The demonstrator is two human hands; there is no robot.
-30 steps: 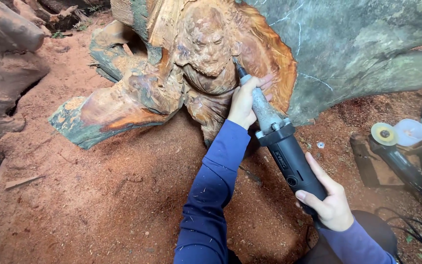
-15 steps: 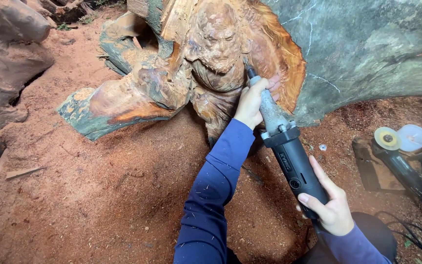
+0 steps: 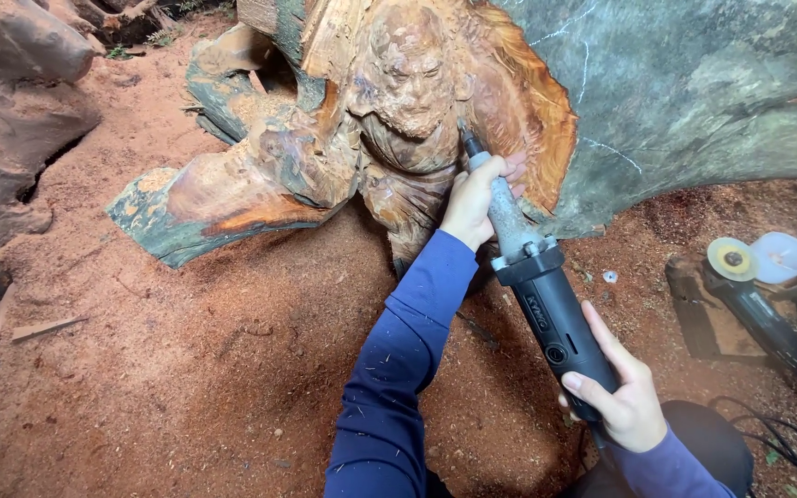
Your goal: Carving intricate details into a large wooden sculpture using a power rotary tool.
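Carving in wood being worked with a long die grinder.

Grinder (image 3: pixel 546 295) is held slanted — its tip set against the bearded figure (image 3: pixel 408 120) carved into the big stump (image 3: pixel 675 83), just right of the figure's chest. The grey neck of the tool is clasped by the left hand (image 3: pixel 477 198), fingers closed round it; the black rear body, nearer, is gripped by the right hand (image 3: pixel 624 397), fingers wrapped tight. Red sawdust (image 3: pixel 186 369) is spread over the ground. Another power tool (image 3: pixel 754 295) with a yellow disc is laid at the right — cables beside it.
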